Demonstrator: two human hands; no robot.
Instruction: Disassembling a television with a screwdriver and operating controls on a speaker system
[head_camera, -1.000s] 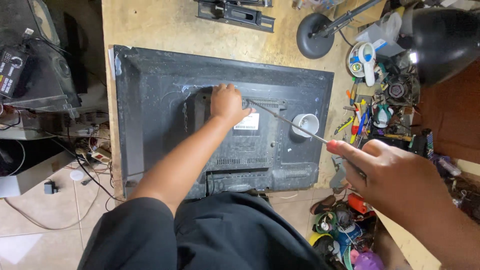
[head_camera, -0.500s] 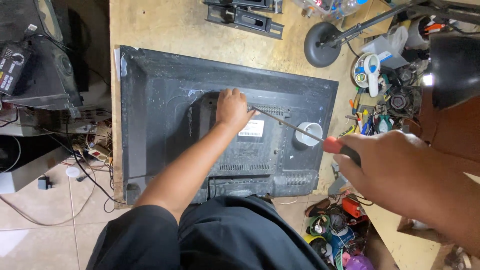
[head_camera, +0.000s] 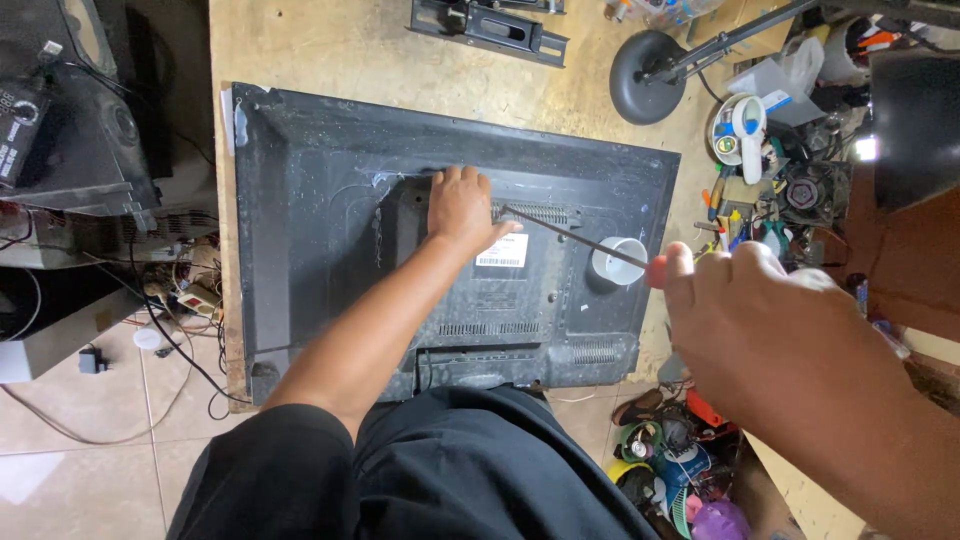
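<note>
Now right hand (head_camera: 760, 320) gripped round red-handled screwdriver (head_camera: 575, 233), shaft slanting up-left to tip beside left hand (head_camera: 462, 210), pressed flat, holding nothing, on television back (head_camera: 320, 210).

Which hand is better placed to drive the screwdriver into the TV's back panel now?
Right. The right hand already grips the screwdriver, whose tip reaches the panel beside the left hand. The left hand lies flat on the television back, seemingly bracing it.

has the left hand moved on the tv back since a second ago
No. The left hand lies flat on the TV back panel, just up and left of the white label, as before.
</note>
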